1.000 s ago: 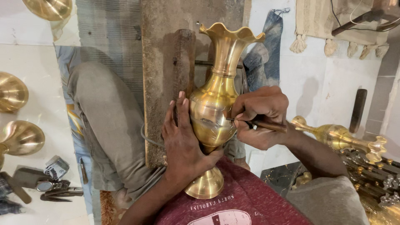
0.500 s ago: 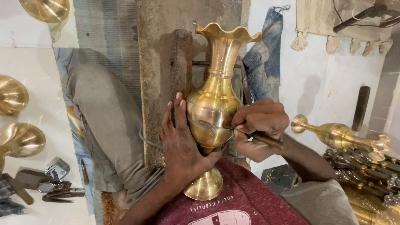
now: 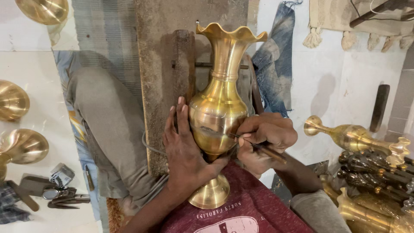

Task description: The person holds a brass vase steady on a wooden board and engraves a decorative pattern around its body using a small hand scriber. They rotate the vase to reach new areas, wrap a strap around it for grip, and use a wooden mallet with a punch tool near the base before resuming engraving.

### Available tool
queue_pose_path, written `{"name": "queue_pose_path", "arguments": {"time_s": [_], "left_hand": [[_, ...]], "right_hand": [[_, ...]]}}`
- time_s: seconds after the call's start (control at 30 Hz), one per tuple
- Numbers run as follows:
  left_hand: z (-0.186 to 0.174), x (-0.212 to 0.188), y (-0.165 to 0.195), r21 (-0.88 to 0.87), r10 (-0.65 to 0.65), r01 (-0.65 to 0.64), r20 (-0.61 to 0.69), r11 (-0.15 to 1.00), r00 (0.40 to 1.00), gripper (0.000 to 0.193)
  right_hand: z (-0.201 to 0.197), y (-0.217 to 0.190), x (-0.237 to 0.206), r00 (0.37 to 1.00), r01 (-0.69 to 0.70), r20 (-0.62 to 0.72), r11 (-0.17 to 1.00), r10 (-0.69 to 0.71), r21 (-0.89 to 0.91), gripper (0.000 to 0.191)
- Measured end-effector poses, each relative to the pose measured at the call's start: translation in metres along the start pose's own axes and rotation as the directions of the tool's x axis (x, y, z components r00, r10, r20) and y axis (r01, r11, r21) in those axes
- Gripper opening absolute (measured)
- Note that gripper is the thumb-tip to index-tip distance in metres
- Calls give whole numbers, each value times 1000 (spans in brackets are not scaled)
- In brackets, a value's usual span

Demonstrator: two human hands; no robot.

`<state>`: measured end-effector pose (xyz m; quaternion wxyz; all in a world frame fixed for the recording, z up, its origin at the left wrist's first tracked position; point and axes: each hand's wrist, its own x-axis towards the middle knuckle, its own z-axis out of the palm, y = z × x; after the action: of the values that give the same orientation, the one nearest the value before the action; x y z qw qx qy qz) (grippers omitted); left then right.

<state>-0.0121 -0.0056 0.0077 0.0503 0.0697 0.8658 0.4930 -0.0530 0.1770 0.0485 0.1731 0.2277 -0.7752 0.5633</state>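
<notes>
Brass vase (image 3: 217,108) with a wavy rim lies against a wooden plank (image 3: 161,51), its foot toward the person's lap. Left hand (image 3: 185,146), fingers straight and together, presses flat on its belly; right hand (image 3: 265,136) pinches a thin engraving tool (image 3: 263,149) touching the belly's right side.

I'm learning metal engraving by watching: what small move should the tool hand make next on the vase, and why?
Probably draw the thin engraving tool a little further along the scratched line on the belly of the fluted golden brass vase. The right hand holds its tip on the metal there, and the left hand braces the vase.
</notes>
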Motion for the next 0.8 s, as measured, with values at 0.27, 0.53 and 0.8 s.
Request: {"name": "queue_pose_path", "arguments": {"time_s": [0.27,0.53,0.8], "left_hand": [[3,-1,2,30,1,-1,-17,1000,1000,140],[1,-3,1,31,88,-86,-77,996,993,135],[-12,-28,-28,-74,151,-162,-133,984,980,99]], "right_hand": [[-5,13,-39,970,-225,-65,967,234,122,21],[8,21,-90,614,-93,-238,369,753,925,8],[5,-2,-139,799,-394,-347,863,492,316,14]]}}
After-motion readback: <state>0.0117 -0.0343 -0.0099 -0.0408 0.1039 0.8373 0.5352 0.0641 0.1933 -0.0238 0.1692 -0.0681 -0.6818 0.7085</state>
